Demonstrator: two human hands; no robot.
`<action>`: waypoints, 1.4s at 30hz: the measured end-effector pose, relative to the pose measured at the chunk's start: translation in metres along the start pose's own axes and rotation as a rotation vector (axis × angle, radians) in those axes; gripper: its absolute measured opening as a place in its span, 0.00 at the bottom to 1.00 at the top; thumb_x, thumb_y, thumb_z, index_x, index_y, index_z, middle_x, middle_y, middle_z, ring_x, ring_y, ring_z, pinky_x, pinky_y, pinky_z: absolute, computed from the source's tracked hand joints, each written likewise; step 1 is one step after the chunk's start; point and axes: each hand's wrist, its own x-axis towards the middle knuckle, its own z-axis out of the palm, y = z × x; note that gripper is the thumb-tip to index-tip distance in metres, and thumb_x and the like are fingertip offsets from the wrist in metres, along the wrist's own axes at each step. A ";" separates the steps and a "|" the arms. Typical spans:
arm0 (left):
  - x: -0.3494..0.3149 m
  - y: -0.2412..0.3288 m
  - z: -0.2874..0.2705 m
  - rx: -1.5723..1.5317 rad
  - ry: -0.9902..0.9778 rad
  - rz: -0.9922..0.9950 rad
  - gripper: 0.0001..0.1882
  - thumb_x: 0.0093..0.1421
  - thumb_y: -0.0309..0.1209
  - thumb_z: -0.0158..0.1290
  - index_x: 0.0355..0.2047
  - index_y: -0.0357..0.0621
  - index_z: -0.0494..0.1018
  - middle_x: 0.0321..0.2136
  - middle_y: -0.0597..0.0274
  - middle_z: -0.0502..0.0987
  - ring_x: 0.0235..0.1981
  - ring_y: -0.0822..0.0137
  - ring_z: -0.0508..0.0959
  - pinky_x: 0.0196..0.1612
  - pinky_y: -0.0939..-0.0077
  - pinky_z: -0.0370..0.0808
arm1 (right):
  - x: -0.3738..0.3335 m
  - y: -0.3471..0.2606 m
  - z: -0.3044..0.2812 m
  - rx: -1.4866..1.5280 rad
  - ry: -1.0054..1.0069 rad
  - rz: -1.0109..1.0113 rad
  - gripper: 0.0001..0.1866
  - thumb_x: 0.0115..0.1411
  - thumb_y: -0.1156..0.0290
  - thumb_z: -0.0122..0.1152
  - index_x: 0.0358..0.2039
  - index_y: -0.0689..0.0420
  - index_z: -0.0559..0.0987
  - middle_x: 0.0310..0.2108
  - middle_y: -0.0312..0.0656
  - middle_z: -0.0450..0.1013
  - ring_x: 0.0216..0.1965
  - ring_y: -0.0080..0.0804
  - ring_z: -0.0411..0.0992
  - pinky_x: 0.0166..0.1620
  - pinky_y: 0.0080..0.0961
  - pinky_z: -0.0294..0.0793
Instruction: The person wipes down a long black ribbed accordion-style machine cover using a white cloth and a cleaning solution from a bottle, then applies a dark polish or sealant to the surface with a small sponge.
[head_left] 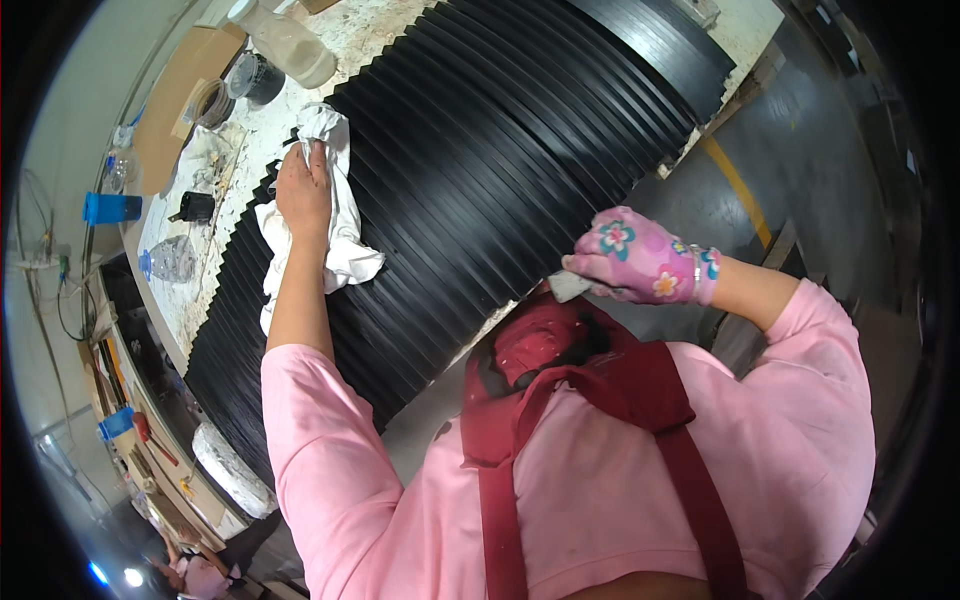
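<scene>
A long black pleated bellows lies across the bench, its folds running side by side. My bare left hand grips a crumpled white cloth against the folds near the far left edge; its fingertips partly sink into the fabric. My right hand, in a pink flowered glove, is closed at the near edge of the bellows. From its fingers sticks out a small flat grey-white piece, perhaps a blade or brush end; the rest of it is hidden in the glove.
Behind the bellows on the paint-stained bench stand a cloudy bottle, a dark tub and an open jar. A clear bottle lies farther left. A blue cup sits past it. Another person is at lower left.
</scene>
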 end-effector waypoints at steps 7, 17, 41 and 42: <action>0.009 0.012 -0.001 0.056 -0.111 0.020 0.21 0.67 0.45 0.46 0.39 0.35 0.72 0.35 0.40 0.77 0.38 0.41 0.76 0.40 0.52 0.72 | 0.008 0.041 -0.012 1.588 0.386 0.572 0.28 0.64 0.56 0.60 0.57 0.63 0.70 0.50 0.40 0.74 0.47 0.29 0.75 0.48 0.31 0.78; -0.045 0.044 -0.072 -0.342 -0.540 -0.015 0.30 0.59 0.44 0.59 0.55 0.37 0.70 0.49 0.43 0.74 0.47 0.48 0.77 0.52 0.61 0.72 | 0.112 0.011 -0.012 2.129 0.167 0.169 0.19 0.68 0.67 0.51 0.57 0.59 0.69 0.49 0.47 0.75 0.48 0.41 0.77 0.48 0.38 0.81; 0.048 -0.309 -0.143 -0.076 0.029 -0.601 0.22 0.62 0.48 0.52 0.35 0.40 0.80 0.36 0.47 0.81 0.39 0.48 0.80 0.45 0.60 0.73 | 0.523 -0.041 0.050 2.043 -0.165 0.248 0.16 0.73 0.64 0.37 0.54 0.54 0.70 0.41 0.46 0.77 0.35 0.40 0.78 0.35 0.36 0.80; 0.052 -0.312 -0.135 -0.107 0.002 -0.644 0.20 0.60 0.46 0.55 0.35 0.40 0.80 0.35 0.49 0.82 0.39 0.50 0.80 0.45 0.61 0.74 | 0.524 -0.040 0.051 2.026 -0.157 0.276 0.16 0.73 0.64 0.37 0.54 0.53 0.70 0.41 0.46 0.77 0.35 0.40 0.78 0.35 0.36 0.79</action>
